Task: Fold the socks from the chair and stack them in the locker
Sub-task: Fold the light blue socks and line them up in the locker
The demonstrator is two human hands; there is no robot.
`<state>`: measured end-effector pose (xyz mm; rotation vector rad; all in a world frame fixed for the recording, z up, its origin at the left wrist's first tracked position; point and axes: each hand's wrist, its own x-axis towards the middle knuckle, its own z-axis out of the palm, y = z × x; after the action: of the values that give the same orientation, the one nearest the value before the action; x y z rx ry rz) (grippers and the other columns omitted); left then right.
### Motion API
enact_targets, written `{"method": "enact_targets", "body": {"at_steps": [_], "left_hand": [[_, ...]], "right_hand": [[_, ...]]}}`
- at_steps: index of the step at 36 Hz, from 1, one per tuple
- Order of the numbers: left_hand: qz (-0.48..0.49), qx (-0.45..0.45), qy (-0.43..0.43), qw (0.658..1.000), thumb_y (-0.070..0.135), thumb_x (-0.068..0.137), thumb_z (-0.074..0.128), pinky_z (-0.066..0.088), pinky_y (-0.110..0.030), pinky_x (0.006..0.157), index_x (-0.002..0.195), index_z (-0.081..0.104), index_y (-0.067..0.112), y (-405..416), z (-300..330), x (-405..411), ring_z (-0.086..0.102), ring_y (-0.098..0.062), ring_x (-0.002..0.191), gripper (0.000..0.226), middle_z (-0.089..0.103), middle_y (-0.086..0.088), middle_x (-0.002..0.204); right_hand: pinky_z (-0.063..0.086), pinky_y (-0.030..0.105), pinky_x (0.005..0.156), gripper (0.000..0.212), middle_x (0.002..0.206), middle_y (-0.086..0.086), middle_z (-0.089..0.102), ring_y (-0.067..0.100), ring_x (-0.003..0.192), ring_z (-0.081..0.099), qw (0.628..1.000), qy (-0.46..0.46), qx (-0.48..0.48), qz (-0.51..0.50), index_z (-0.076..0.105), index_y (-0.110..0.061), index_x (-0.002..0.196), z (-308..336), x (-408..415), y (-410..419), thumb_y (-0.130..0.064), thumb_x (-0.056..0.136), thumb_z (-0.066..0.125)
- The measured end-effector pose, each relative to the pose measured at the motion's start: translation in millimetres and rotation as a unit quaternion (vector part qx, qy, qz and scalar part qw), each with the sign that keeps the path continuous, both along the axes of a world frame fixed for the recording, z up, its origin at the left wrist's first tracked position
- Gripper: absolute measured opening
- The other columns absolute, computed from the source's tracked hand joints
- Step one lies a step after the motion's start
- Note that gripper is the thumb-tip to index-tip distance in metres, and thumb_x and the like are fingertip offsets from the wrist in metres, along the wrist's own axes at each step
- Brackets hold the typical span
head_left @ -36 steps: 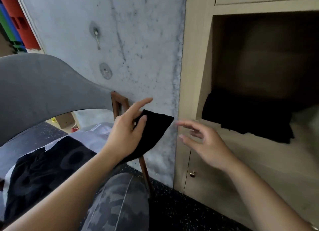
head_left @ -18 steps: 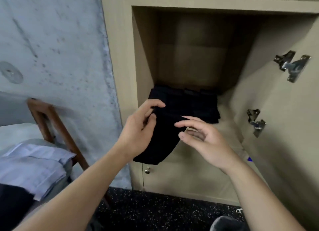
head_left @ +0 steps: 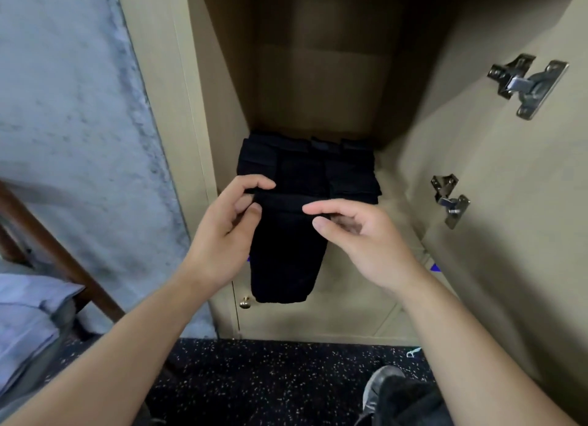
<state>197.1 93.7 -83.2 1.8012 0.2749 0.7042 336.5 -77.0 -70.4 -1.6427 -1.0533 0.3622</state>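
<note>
Black knit makes this tricky: the folded sock (head_left: 284, 253) hangs from the left hand (head_left: 227, 231), pinched at its top left corner between thumb and fingers, and most of its length dangles unsupported below both hands. With so small a hold the fold could fall open or the sock slip free short of the locker (head_left: 203, 113). Laid crooked, it could also drag the stack of socks (head_left: 307, 167), which sits just beyond the fingertips, out of line. The left hand is raised with its fingers curled over the sock's edge. The right hand (head_left: 359, 237) hovers beside it, fingers loosely bent; whether its fingertips grip the cloth I cannot tell.
</note>
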Motion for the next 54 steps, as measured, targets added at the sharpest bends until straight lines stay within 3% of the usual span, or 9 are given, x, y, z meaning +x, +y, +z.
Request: {"method": "enact_targets", "body": {"at_steps": [3,7,10,17,22,29,35,46,54], "left_hand": [[-0.018,0.011,0.006,1.000,0.004,0.109,0.040,0.053,-0.062,0.091,0.129,0.057,0.029,2.9,-1.7,-6.4,0.064,-0.048,0.094,0.036,0.068,-0.025,0.095],[-0.043,0.034,0.009,0.998,0.003,0.108,0.042,0.055,-0.029,0.091,0.133,0.057,0.025,4.0,-1.1,-17.3,0.069,-0.015,0.100,0.037,0.073,0.002,0.097],[-0.059,0.051,0.020,0.997,0.008,0.107,0.049,0.053,-0.046,0.103,0.135,0.059,0.028,4.0,-1.5,-24.1,0.065,-0.024,0.117,0.036,0.071,-0.004,0.118],[-0.020,0.056,0.015,0.998,0.011,0.101,0.062,0.059,-0.028,0.087,0.121,0.066,0.029,8.3,-0.8,-33.2,0.069,-0.013,0.104,0.027,0.072,0.013,0.109],[0.001,0.069,0.009,0.998,0.010,0.103,0.059,0.057,-0.037,0.094,0.118,0.067,0.030,11.2,1.8,-34.5,0.069,-0.015,0.107,0.026,0.073,0.013,0.111],[0.004,0.048,-0.011,0.999,0.010,0.104,0.057,0.058,-0.038,0.092,0.125,0.067,0.032,18.0,5.5,-34.7,0.072,-0.018,0.102,0.031,0.077,0.003,0.101],[-0.049,0.072,-0.006,0.996,0.022,0.107,0.053,0.052,-0.049,0.104,0.147,0.049,0.039,17.1,4.6,-33.8,0.066,-0.030,0.112,0.044,0.071,-0.007,0.114],[-0.081,0.131,0.073,0.985,0.027,0.104,0.052,0.048,-0.038,0.107,0.131,0.067,0.033,7.3,-2.2,-33.4,0.059,-0.009,0.126,0.031,0.069,0.014,0.125],[-0.060,0.090,0.056,0.992,0.021,0.103,0.058,0.047,-0.014,0.089,0.132,0.066,0.030,7.3,1.8,-32.4,0.065,0.004,0.092,0.031,0.070,0.029,0.088]], "right_hand": [[0.047,0.022,0.098,0.022,0.111,-0.018,0.075,0.002,0.108,0.067,1.000,0.015,0.006,-0.017,0.078,-0.033,0.110,-0.7,-0.7,3.7,-0.018,0.098,0.067],[0.048,0.026,0.099,0.023,0.106,-0.012,0.077,0.003,0.103,0.069,0.999,0.034,0.024,-0.026,0.078,-0.033,0.107,-2.2,-3.7,8.0,-0.015,0.097,0.068],[0.052,0.035,0.105,0.025,0.105,0.000,0.077,0.017,0.104,0.070,0.999,0.034,0.026,-0.018,0.078,-0.036,0.106,-5.3,-8.0,11.3,-0.015,0.097,0.070],[0.053,0.029,0.096,0.029,0.104,0.011,0.074,0.039,0.100,0.065,0.999,0.027,0.036,0.026,0.076,-0.035,0.112,-8.4,-20.1,22.6,-0.012,0.095,0.071],[0.044,0.024,0.110,0.036,0.125,-0.017,0.070,0.004,0.128,0.058,1.000,0.002,0.024,0.013,0.071,-0.037,0.125,-9.1,-24.0,29.9,-0.015,0.096,0.071],[0.039,0.014,0.103,0.029,0.060,-0.020,0.064,-0.003,0.097,0.063,0.998,0.017,0.050,-0.023,0.072,-0.031,0.121,-6.2,-26.8,32.9,-0.014,0.098,0.069],[0.048,0.025,0.102,0.031,0.081,0.008,0.065,0.010,0.092,0.060,0.993,0.060,0.098,-0.032,0.075,-0.033,0.118,-4.7,-25.7,34.3,-0.012,0.096,0.069],[0.050,0.034,0.099,0.031,0.081,-0.023,0.058,0.007,0.096,0.056,0.979,0.104,0.132,-0.119,0.075,-0.035,0.118,-8.7,-8.7,25.4,-0.015,0.095,0.071],[0.035,0.050,0.120,0.045,0.146,-0.006,0.059,0.016,0.144,0.045,0.990,0.128,0.049,0.020,0.053,-0.050,0.142,-9.3,-10.7,14.5,-0.027,0.103,0.059]]}}
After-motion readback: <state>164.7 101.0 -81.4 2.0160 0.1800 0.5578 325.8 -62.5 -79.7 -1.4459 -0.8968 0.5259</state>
